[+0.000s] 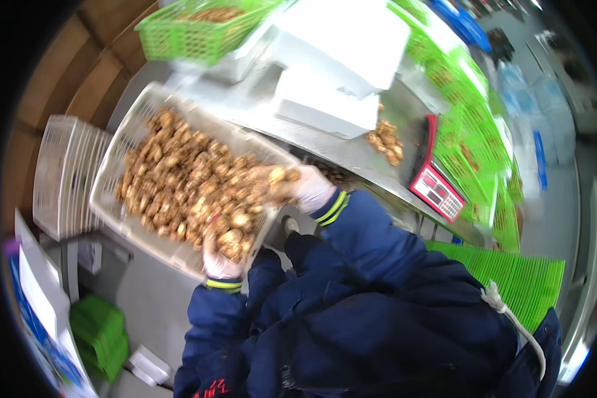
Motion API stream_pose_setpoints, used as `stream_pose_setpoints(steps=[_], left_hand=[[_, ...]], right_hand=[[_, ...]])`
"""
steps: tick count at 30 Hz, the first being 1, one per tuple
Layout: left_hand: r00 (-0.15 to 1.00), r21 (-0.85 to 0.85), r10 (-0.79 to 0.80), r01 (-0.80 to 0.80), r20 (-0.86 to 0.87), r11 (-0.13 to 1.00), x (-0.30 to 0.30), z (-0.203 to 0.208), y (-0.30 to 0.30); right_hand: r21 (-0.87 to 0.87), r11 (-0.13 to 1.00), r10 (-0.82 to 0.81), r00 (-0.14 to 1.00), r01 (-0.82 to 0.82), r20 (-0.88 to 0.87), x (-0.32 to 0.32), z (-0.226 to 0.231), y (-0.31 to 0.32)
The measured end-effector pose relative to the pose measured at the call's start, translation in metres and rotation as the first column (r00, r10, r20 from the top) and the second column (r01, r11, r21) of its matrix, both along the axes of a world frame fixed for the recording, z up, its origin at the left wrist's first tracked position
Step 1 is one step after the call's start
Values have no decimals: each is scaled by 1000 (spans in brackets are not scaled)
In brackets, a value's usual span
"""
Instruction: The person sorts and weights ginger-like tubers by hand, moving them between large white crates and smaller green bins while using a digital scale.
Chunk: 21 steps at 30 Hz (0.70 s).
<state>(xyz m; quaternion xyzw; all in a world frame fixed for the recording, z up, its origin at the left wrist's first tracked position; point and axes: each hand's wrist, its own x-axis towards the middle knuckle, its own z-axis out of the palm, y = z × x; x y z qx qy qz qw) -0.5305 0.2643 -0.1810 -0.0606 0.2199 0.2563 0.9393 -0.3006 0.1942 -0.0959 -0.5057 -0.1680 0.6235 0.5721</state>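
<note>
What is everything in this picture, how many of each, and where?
Crate: one, whitish, centre-left
Knobbly produce pieces: too many to count, brown, in that crate
Stacked crates: several, whitish, far left
Cardboard boxes: several, brown, upper left
Metal table: one, grey, top centre
Foam boxes: at least two, white, on the table
Loose produce pile: one, brown, beside them
Weighing scale: one, red and white, right of the pile
Mesh basket: one, green, top left
Mesh baskets: several, green, upper right
Ribbed stack: one, green, right
Large bottles: several, clear bluish, far right
Sleeves: two, navy, yellow-banded
Left hand: one, pale-gloved, crate's near edge
Right hand: one, pale-gloved, crate's right end
</note>
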Motion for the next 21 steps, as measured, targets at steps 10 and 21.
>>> stream_pose_setpoints(steps=[10, 21], left_hand=[[903, 347, -418, 361, 103, 866, 180, 81, -92], [603, 739, -796, 564, -62, 369, 490, 208, -255]], right_hand=[[399, 760, -402, 853, 514, -333, 76, 38, -177], [550, 256, -966, 234, 795, 112, 305, 96, -400]])
